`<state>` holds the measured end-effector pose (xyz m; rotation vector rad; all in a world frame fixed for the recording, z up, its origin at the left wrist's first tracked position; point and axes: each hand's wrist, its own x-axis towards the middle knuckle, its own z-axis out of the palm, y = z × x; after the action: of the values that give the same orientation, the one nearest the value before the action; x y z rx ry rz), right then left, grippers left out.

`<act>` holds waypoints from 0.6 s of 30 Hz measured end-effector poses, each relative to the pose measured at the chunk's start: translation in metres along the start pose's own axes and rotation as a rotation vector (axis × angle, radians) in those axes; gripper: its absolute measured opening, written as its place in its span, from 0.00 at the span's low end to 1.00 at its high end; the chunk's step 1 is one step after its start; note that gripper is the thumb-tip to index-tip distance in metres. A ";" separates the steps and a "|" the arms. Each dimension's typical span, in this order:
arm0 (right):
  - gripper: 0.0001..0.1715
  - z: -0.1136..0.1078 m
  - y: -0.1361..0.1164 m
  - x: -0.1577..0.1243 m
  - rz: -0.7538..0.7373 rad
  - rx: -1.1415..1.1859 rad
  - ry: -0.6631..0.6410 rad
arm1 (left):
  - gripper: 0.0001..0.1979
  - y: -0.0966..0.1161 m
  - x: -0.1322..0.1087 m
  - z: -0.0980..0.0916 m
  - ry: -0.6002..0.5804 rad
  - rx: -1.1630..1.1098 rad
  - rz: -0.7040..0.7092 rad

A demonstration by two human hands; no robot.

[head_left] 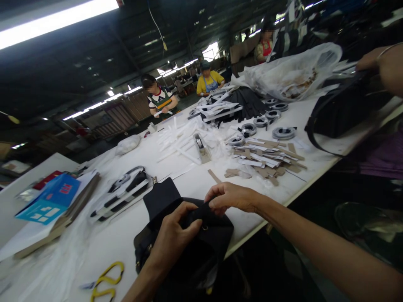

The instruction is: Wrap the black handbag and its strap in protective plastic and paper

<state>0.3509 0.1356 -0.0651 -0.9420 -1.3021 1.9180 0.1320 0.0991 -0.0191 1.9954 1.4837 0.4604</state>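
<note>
A black bag (220,235) lies at the near edge of the white table, its flap (161,195) folded back on the far left side. My left hand (176,228) grips the bag's upper edge, thumb and fingers closed on the black material. Just to the right, my right hand (231,198) pinches the same edge between bent fingers. Small metal fittings show on the bag, one right below my hands. Its lower part is dark and hard to make out. Yellow-handled scissors (107,281) rest on the table left of my left forearm.
A tape dispenser (201,149), cardboard strips (267,159), grey rolls (284,133) and white strips (179,142) cover the table's middle. A blue box (52,199) sits at left. Another person's hand (390,69) is over a black bag (336,111) at right. Several people work beyond.
</note>
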 end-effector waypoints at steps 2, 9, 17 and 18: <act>0.17 0.005 0.002 0.003 0.017 0.030 0.034 | 0.11 0.001 0.000 0.000 -0.013 -0.030 -0.028; 0.15 -0.005 0.013 0.006 0.005 0.129 0.106 | 0.07 0.009 -0.002 -0.004 -0.041 0.001 -0.091; 0.14 -0.024 0.015 -0.002 0.008 0.093 0.130 | 0.08 0.004 -0.004 -0.004 -0.063 -0.025 -0.137; 0.14 -0.024 0.014 -0.002 0.010 0.085 0.126 | 0.08 0.004 -0.004 -0.004 -0.062 -0.027 -0.130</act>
<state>0.3707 0.1416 -0.0843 -1.0106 -1.1366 1.8741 0.1310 0.0952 -0.0131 1.8623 1.5486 0.3584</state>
